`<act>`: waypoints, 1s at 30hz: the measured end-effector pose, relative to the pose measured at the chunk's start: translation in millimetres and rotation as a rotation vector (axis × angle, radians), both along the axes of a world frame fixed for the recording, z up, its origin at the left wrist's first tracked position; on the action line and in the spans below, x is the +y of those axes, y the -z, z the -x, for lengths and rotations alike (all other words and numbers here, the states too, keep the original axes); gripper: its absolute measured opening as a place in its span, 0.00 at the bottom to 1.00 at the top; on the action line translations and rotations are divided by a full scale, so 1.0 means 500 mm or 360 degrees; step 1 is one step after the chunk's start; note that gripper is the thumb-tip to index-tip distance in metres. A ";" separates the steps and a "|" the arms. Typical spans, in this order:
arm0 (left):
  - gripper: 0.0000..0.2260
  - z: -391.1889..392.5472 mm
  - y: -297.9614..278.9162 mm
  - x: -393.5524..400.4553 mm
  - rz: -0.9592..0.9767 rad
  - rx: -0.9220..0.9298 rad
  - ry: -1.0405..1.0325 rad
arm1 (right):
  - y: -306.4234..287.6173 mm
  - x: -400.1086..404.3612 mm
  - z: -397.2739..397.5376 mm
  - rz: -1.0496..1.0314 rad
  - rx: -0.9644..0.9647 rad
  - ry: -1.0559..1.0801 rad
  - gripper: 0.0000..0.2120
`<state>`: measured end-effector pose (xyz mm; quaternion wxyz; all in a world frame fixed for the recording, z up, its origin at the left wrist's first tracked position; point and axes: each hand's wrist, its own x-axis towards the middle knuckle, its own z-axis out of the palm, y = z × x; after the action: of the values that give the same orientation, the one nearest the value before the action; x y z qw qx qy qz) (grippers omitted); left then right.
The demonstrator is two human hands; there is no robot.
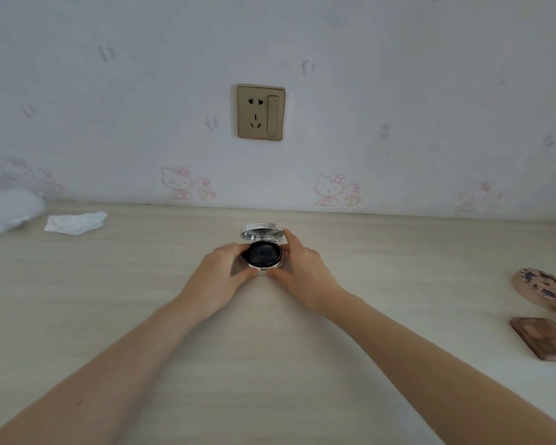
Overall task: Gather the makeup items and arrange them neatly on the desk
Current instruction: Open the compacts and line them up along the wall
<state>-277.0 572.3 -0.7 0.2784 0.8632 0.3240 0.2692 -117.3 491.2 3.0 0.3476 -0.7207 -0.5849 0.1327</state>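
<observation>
A round cushion compact (264, 253) stands open on the pale wooden desk (142, 300), its mirrored lid tilted up toward the wall and a black puff lying in the base. My left hand (220, 271) grips the compact's left side. My right hand (297, 261) holds the right side, with the forefinger touching the lid's edge. At the far right of the desk lie a round pink patterned case (541, 285) and a brown square palette (541, 338), both partly cut off by the frame edge.
A crumpled white tissue (74, 222) lies at the back left. Beside it, a white plastic-wrapped bundle (7, 210) sits at the left edge. A gold wall socket (261, 112) is on the wallpapered wall behind the desk.
</observation>
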 end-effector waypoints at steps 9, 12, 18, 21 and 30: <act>0.18 -0.015 0.008 0.077 -0.0022 0.0026 -0.0041 | 0.009 0.071 -0.014 0.0022 -0.0008 0.0029 0.37; 0.18 -0.013 0.014 0.080 -0.0005 -0.0027 -0.0080 | 0.015 0.075 -0.015 0.0019 -0.0058 0.0012 0.36; 0.18 -0.016 0.017 0.077 -0.0038 -0.0021 -0.0138 | 0.023 0.071 -0.018 0.0021 -0.0119 0.0011 0.36; 0.19 -0.017 0.013 0.074 -0.0060 -0.0024 -0.0161 | 0.021 0.068 -0.018 0.0052 -0.0135 0.0009 0.37; 0.21 -0.006 -0.025 0.014 -0.0299 0.0070 -0.0255 | -0.021 -0.038 -0.049 0.0143 -0.0372 0.0111 0.30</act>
<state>-274.2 579.5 11.7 0.1669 0.8625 0.3711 0.3008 -92.9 472.4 13.7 0.2489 -0.7660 -0.5895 0.0617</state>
